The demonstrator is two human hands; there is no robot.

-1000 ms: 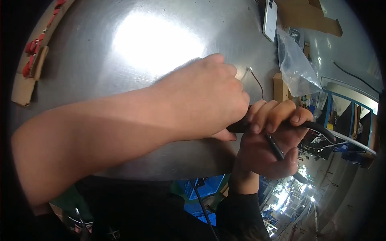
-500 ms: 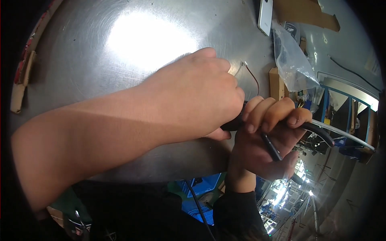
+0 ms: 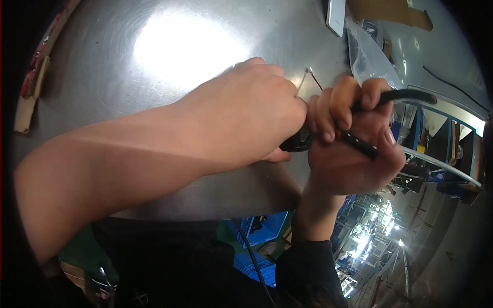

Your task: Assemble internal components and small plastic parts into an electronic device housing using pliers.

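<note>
My left hand [image 3: 257, 108] is closed, its back turned up, with the thumb tip showing below. A dark object [image 3: 296, 143] shows at its edge, too hidden to name. Just to the right, my right hand [image 3: 336, 167] is wrapped round pliers [image 3: 411, 96] with black curved handles. One handle sticks out past the fingers and the other crosses the palm. The jaws are hidden where the hands meet. A thin red and dark wire [image 3: 316, 79] with a small white connector runs out behind the hands onto the metal table [image 3: 102, 77].
A white phone [image 3: 336, 18], a clear plastic bag [image 3: 367, 54] and a piece of cardboard [image 3: 390, 14] lie at the far right. Cardboard strips [image 3: 33, 92] edge the table's left side. Blue crates [image 3: 269, 228] stand below the near edge. A divided rack [image 3: 436, 131] is at right.
My right hand has swung up and slightly right, turning the pliers' handles upward and spreading them. The left hand has barely shifted.
</note>
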